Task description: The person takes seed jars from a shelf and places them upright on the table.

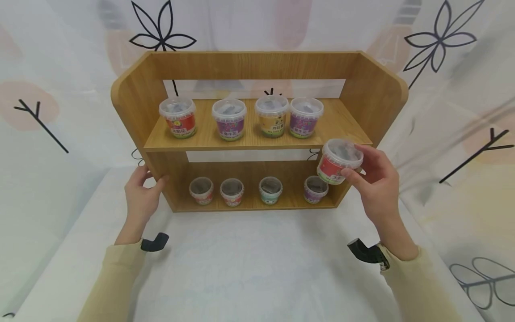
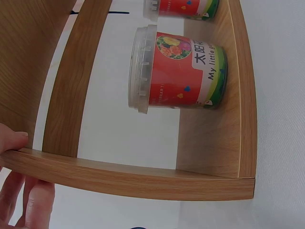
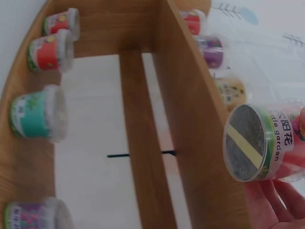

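A two-tier wooden shelf (image 1: 257, 146) stands on the white surface. My left hand (image 1: 141, 190) grips its left side panel (image 2: 143, 181), thumb on the inner face and fingers outside. My right hand (image 1: 376, 183) holds a red-labelled clear plastic cup (image 1: 339, 161) with a lid, tilted, in front of the right end of the upper board. The right wrist view shows the cup's dark bottom (image 3: 245, 143) with a pale strip across it. On the upper board, the nearest cup to it is a purple-labelled one (image 1: 306, 117).
Also on the upper board are a red cup (image 1: 178, 117), another purple cup (image 1: 229, 120) and a yellow cup (image 1: 272, 116). Below stand two red cups (image 1: 201, 191), a teal cup (image 1: 270, 190) and a purple cup (image 1: 315, 189). Patterned cloth (image 1: 249, 27) hangs behind.
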`<action>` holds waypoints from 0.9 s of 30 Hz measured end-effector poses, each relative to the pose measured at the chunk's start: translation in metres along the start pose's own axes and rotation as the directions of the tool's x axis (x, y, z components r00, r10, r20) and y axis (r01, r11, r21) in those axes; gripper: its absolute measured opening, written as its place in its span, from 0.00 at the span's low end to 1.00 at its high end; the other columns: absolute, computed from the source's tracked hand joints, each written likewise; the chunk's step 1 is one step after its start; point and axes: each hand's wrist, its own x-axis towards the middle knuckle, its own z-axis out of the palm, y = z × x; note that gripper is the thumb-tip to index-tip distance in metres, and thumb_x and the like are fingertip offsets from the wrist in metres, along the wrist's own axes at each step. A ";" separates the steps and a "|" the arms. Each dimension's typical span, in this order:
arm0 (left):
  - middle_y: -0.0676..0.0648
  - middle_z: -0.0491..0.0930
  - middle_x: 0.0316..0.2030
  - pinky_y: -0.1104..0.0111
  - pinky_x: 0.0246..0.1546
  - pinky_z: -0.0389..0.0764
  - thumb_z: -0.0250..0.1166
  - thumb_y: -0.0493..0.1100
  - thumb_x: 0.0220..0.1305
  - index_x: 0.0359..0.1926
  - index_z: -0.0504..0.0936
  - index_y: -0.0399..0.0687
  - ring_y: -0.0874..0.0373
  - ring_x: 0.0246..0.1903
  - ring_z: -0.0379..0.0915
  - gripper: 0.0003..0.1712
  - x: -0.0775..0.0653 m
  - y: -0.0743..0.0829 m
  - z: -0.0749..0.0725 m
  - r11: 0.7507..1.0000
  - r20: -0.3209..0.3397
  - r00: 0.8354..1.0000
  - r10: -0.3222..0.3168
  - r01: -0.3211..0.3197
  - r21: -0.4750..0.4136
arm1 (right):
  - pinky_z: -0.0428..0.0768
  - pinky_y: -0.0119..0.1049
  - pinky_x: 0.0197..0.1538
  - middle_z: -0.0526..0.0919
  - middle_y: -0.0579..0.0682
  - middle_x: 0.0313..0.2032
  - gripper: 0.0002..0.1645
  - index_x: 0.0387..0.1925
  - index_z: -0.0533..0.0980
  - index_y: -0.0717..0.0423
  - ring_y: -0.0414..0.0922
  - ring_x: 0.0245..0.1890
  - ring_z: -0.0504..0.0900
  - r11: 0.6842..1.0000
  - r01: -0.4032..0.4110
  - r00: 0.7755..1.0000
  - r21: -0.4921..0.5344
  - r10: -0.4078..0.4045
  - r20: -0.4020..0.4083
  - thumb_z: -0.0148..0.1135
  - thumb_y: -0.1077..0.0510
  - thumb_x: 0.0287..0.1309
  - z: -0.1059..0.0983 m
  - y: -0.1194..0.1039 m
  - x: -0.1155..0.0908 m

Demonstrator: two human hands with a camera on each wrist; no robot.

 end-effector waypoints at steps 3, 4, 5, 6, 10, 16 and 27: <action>0.51 0.75 0.62 0.51 0.59 0.76 0.65 0.46 0.68 0.68 0.73 0.55 0.54 0.59 0.71 0.29 0.000 0.000 0.000 1.000 0.004 1.000 -0.003 0.003 -0.003 | 0.80 0.26 0.51 0.78 0.54 0.57 0.31 0.62 0.72 0.64 0.48 0.53 0.77 1.000 0.002 0.999 -0.021 0.000 0.054 0.63 0.76 0.55 0.004 0.008 -0.010; 0.51 0.75 0.62 0.51 0.59 0.76 0.65 0.46 0.68 0.69 0.73 0.55 0.54 0.59 0.71 0.29 0.000 0.000 0.000 1.000 0.006 1.000 -0.004 0.004 -0.003 | 0.79 0.26 0.52 0.78 0.53 0.57 0.32 0.63 0.72 0.64 0.48 0.53 0.77 1.000 -0.001 0.997 -0.030 0.003 0.075 0.63 0.76 0.56 0.005 0.011 -0.013; 0.51 0.75 0.62 0.51 0.59 0.76 0.65 0.46 0.68 0.69 0.73 0.55 0.54 0.59 0.71 0.29 0.000 0.000 0.000 1.000 0.006 1.000 -0.005 0.005 -0.004 | 0.79 0.26 0.52 0.78 0.53 0.58 0.33 0.64 0.71 0.64 0.47 0.53 0.77 0.999 -0.007 0.995 -0.042 0.011 0.095 0.64 0.75 0.56 0.007 0.015 -0.016; 0.51 0.75 0.62 0.51 0.59 0.76 0.65 0.45 0.68 0.69 0.73 0.55 0.54 0.59 0.71 0.29 0.000 0.000 0.000 1.000 0.007 1.000 -0.007 0.007 -0.006 | 0.79 0.27 0.53 0.78 0.52 0.59 0.33 0.65 0.71 0.63 0.47 0.54 0.77 0.999 -0.018 0.993 -0.048 0.023 0.117 0.64 0.75 0.56 0.009 0.018 -0.019; 0.50 0.75 0.62 0.50 0.60 0.75 0.66 0.45 0.67 0.68 0.74 0.54 0.52 0.59 0.71 0.29 0.000 -0.001 0.000 1.000 0.006 1.000 -0.001 0.001 -0.006 | 0.79 0.28 0.53 0.76 0.52 0.60 0.35 0.67 0.69 0.63 0.45 0.56 0.76 0.992 -0.077 0.977 -0.097 0.094 0.190 0.65 0.74 0.58 0.021 0.030 -0.032; 0.50 0.75 0.62 0.51 0.59 0.75 0.66 0.45 0.67 0.68 0.74 0.54 0.52 0.59 0.71 0.29 0.001 -0.001 -0.001 1.000 0.007 1.000 0.003 -0.003 0.003 | 0.81 0.31 0.52 0.74 0.58 0.61 0.37 0.67 0.68 0.66 0.44 0.57 0.77 0.982 -0.151 0.947 -0.117 0.178 0.269 0.67 0.75 0.55 0.039 0.052 -0.049; 0.50 0.76 0.62 0.52 0.59 0.76 0.66 0.44 0.67 0.68 0.74 0.55 0.53 0.59 0.71 0.28 0.001 -0.003 0.000 1.000 0.003 1.000 0.015 -0.015 0.007 | 0.80 0.34 0.54 0.72 0.57 0.57 0.39 0.67 0.70 0.62 0.46 0.58 0.74 0.976 -0.192 0.914 -0.103 0.216 0.343 0.72 0.70 0.53 0.067 0.077 -0.066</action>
